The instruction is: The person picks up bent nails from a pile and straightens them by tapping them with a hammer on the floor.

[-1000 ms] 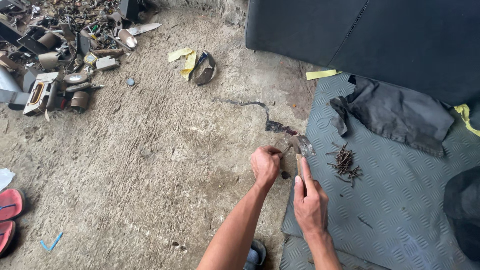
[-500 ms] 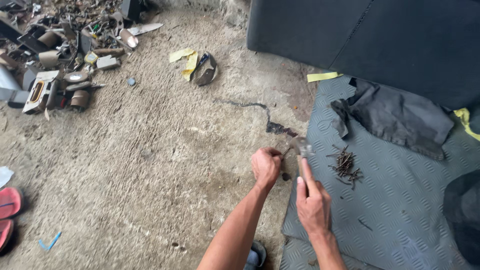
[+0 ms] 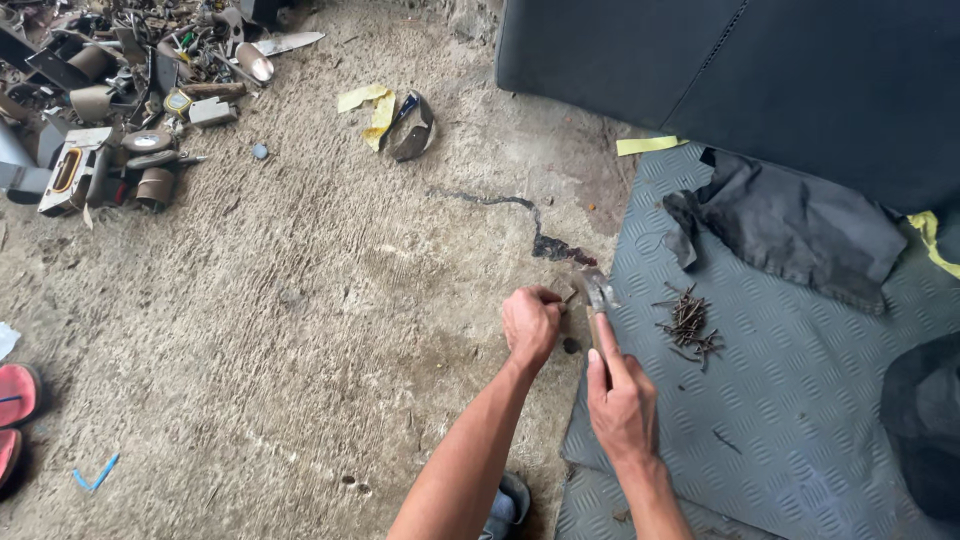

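My right hand [image 3: 622, 400] grips the handle of a small hammer [image 3: 597, 293], index finger stretched along it; the metal head sits at the edge of a grey ribbed rubber mat [image 3: 800, 420]. My left hand [image 3: 531, 324] is closed just left of the hammer head, fingertips pinched on something small and thin against the concrete floor; it looks like a nail, but I cannot tell for sure. A loose pile of dark, rusty nails [image 3: 688, 322] lies on the mat a short way right of the hammer.
A dark cloth [image 3: 790, 225] lies crumpled on the mat. A large dark panel [image 3: 760, 70] stands behind. Scrap metal and small parts [image 3: 120, 110] are heaped at top left. Yellow scraps [image 3: 375, 105] lie on the floor, red sandals [image 3: 15, 410] at the left edge.
The hammer head has shifted only slightly near the mat edge. Both hands stay in about the same spot, with my left hand pinched beside the hammer.
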